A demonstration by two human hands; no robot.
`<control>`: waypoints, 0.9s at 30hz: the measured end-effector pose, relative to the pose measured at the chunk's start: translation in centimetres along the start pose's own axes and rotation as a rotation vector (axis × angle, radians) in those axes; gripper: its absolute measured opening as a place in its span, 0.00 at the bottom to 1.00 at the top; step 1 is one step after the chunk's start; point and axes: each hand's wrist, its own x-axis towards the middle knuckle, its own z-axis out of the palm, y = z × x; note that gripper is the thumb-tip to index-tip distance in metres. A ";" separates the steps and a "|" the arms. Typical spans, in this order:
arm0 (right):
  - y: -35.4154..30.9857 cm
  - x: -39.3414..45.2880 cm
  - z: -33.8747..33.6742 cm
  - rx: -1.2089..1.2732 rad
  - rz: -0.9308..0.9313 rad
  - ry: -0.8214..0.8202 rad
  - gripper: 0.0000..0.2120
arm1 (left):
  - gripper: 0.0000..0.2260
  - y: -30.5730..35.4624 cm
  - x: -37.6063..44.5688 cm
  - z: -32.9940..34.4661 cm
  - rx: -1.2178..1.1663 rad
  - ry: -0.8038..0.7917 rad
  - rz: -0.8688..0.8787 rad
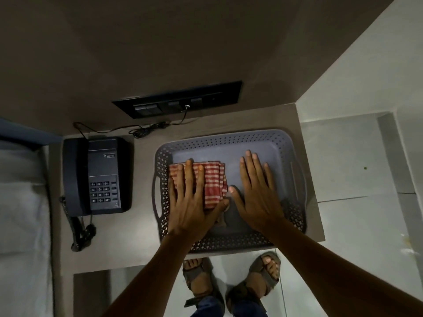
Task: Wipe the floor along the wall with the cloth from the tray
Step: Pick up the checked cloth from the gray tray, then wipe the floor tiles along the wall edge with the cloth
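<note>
A folded red-and-white checked cloth (pixel 212 181) lies in the left half of a grey perforated tray (pixel 229 139) on a bedside shelf. My left hand (pixel 192 200) rests flat on the cloth, fingers spread over it and thumb against its near edge. Just right of the cloth, my right hand (pixel 254 191) hovers flat and open over the bare tray bottom, holding nothing. The pale tiled floor (pixel 357 161) runs to the right of the shelf, along the wall.
A black desk phone (pixel 96 177) with a coiled cord sits left of the tray. A black switch panel (pixel 178 99) is on the wall behind, a thin cable trailing from it. A white bed (pixel 20 213) is at far left. My sandalled feet (pixel 231 280) stand below the shelf edge.
</note>
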 end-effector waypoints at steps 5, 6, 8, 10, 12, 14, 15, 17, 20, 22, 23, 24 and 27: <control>-0.2 0.1 -0.1 0.010 0.006 0.009 0.37 | 0.43 0.1 0.1 0.8 0.019 0.022 -0.024; -0.1 0.1 -0.1 0.008 0.005 0.010 0.37 | 0.41 0.1 0.1 1.0 0.021 0.030 -0.024; -0.1 0.1 -0.2 0.009 0.001 0.018 0.37 | 0.36 -0.1 0.1 1.2 0.005 0.043 -0.019; -0.2 0.0 -0.3 0.014 0.002 0.022 0.37 | 0.33 -0.2 0.2 1.1 -0.027 0.050 -0.011; -0.2 0.0 -0.3 0.026 0.009 0.010 0.37 | 0.31 -0.2 0.2 1.0 -0.055 0.053 -0.010; -0.4 0.1 -0.4 0.044 0.028 -0.015 0.37 | 0.33 0.0 0.3 0.4 -0.117 0.072 -0.017; -0.6 0.1 -0.7 0.061 0.043 -0.029 0.37 | 0.34 0.3 0.3 0.0 -0.177 0.091 -0.022; -1.3 0.2 -1.2 0.125 0.082 -0.040 0.36 | 0.36 0.9 0.0 -0.9 -0.382 0.119 -0.078; -2.3 -0.2 -3.5 0.284 0.151 0.000 0.37 | 0.32 2.2 -0.7 -2.7 -0.644 0.107 -0.217; -3.3 -0.9 -5.0 0.341 0.145 0.066 0.36 | 0.30 3.1 -1.5 -4.1 -0.658 0.113 -0.242; -3.6 -1.4 -6.2 0.370 0.138 0.122 0.35 | 0.30 4.1 -2.0 -5.1 -0.669 0.139 -0.221; -3.8 -2.1 -7.2 0.401 0.137 0.183 0.35 | 0.30 5.2 -2.6 -6.0 -0.690 0.160 -0.197; -3.5 -4.6 -10.2 0.514 0.177 0.340 0.34 | 0.19 9.4 -4.3 -8.5 -0.762 0.245 -0.107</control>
